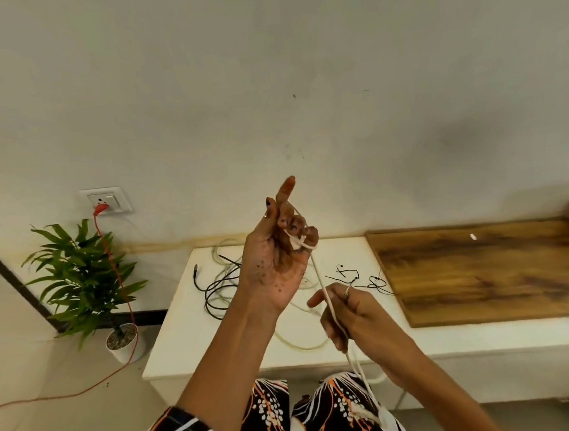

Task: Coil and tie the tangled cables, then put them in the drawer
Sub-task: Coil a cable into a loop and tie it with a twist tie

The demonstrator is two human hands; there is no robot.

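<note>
My left hand (279, 247) is raised, palm toward me, with one finger pointing up. The end of a white cable (321, 283) is wound around its curled fingers. The cable runs down taut to my right hand (348, 313), which grips it lower down, then hangs toward my lap. On the white table (191, 354) behind my hands lie a tangled black cable (215, 292), a pale translucent cable (300, 345) and thin black ties or wires (353, 275). No drawer is in view.
A wooden board (478, 269) covers the table's right part. A potted plant (82, 280) stands on the floor at left. An orange cord (117, 279) runs from a wall socket (107, 200) down across the floor. My patterned clothing shows at the bottom.
</note>
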